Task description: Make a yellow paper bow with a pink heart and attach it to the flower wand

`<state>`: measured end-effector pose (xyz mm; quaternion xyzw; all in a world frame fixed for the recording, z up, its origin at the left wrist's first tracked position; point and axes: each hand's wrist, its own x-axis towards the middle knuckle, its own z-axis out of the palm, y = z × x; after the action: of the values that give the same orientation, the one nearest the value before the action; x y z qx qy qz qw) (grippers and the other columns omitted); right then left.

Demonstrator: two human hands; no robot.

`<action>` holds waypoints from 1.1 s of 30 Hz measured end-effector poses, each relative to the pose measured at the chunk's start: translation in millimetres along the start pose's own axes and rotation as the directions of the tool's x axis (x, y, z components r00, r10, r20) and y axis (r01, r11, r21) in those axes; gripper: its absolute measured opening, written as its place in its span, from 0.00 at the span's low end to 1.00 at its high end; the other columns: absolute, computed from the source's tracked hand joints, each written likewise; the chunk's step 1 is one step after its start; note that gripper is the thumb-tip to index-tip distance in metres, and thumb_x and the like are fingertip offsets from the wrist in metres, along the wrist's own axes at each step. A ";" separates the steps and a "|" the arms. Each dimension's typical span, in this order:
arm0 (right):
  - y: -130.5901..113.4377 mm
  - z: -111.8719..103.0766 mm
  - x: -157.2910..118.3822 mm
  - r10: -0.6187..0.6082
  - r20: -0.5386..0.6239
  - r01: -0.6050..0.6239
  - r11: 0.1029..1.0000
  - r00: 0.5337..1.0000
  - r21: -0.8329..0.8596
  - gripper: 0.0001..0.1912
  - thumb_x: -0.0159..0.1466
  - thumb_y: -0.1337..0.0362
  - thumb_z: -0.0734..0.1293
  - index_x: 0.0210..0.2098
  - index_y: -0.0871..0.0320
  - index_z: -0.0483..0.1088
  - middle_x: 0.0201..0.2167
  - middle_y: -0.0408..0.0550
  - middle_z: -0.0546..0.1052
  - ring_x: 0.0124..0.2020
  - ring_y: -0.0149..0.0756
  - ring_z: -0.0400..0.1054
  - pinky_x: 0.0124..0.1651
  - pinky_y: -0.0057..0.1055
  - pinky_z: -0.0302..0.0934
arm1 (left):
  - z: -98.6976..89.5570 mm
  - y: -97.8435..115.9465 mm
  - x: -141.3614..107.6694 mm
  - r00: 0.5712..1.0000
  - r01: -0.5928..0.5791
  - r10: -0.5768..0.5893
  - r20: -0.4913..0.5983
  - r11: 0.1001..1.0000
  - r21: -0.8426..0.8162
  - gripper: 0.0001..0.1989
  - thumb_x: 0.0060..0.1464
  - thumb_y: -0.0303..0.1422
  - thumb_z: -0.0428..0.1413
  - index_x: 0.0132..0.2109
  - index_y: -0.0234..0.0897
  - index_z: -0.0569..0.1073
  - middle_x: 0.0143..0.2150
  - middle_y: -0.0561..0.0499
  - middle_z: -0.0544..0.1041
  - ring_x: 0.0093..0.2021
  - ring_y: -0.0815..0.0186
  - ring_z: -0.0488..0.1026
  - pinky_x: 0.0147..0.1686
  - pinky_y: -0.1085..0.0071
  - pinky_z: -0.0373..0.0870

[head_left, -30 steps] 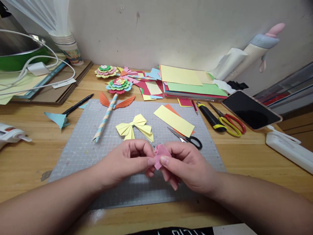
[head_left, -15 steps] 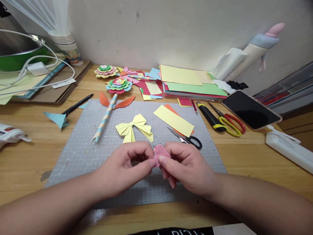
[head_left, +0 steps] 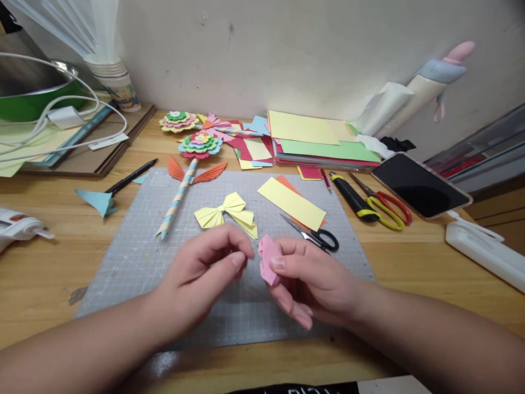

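A small folded pink paper (head_left: 268,259) is pinched between the thumb and fingers of my right hand (head_left: 305,279), above the grey cutting mat (head_left: 135,273). Just left of the paper, my left hand (head_left: 209,268) is apart from it, fingers curled, with a gap between thumb and index finger and nothing seen in it. Beyond my hands lie a folded yellow paper bow (head_left: 225,211), a yellow strip (head_left: 292,203) over an orange one, and black-handled scissors (head_left: 324,238). A paper flower (head_left: 199,143) with a striped stem and orange leaves rests at the mat's back left.
At the right are a yellow-black cutter (head_left: 355,198), red-yellow scissors (head_left: 389,205) and a phone (head_left: 421,185). Paper sheets (head_left: 324,148) are stacked by the wall. On the left are a glue gun (head_left: 20,225), a black pen (head_left: 133,175) and a blue paper piece (head_left: 97,202).
My left hand has let go of the pink paper and moved slightly left. My right hand still holds the paper, now turned more upright, and its lower fingers have spread.
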<state>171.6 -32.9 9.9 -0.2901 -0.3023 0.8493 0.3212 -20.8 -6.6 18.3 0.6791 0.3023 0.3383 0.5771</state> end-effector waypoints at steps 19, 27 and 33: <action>3.0 2.9 -0.3 -0.250 -0.176 0.138 0.866 0.952 -0.481 0.13 0.65 0.59 0.62 0.27 0.59 0.65 0.19 0.37 0.69 0.14 0.21 0.62 0.16 0.19 0.53 | 5.7 -4.2 13.7 0.934 0.356 -0.340 0.107 0.906 -0.227 0.09 0.54 0.35 0.58 0.31 0.35 0.68 0.28 0.54 0.74 0.30 0.69 0.71 0.32 0.72 0.65; 1.5 3.6 1.5 -0.258 -0.197 0.135 0.865 0.946 -0.484 0.12 0.63 0.60 0.64 0.26 0.59 0.64 0.19 0.37 0.69 0.14 0.21 0.63 0.16 0.19 0.53 | 4.7 -4.4 11.9 0.930 0.368 -0.355 0.099 0.885 -0.285 0.09 0.54 0.34 0.60 0.29 0.34 0.70 0.26 0.56 0.75 0.29 0.72 0.71 0.31 0.75 0.65; 0.9 4.4 3.3 -0.272 -0.228 0.139 0.873 0.935 -0.468 0.12 0.62 0.59 0.65 0.27 0.59 0.64 0.20 0.38 0.71 0.14 0.21 0.63 0.16 0.18 0.52 | 4.0 -5.6 14.7 0.924 0.379 -0.379 0.058 0.882 -0.280 0.10 0.53 0.36 0.60 0.29 0.34 0.71 0.23 0.56 0.73 0.26 0.72 0.68 0.27 0.75 0.63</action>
<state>166.2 -32.5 11.2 -0.4414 -0.4679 0.6670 0.3759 -9.1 3.7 14.0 0.5167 0.3765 0.2586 0.7241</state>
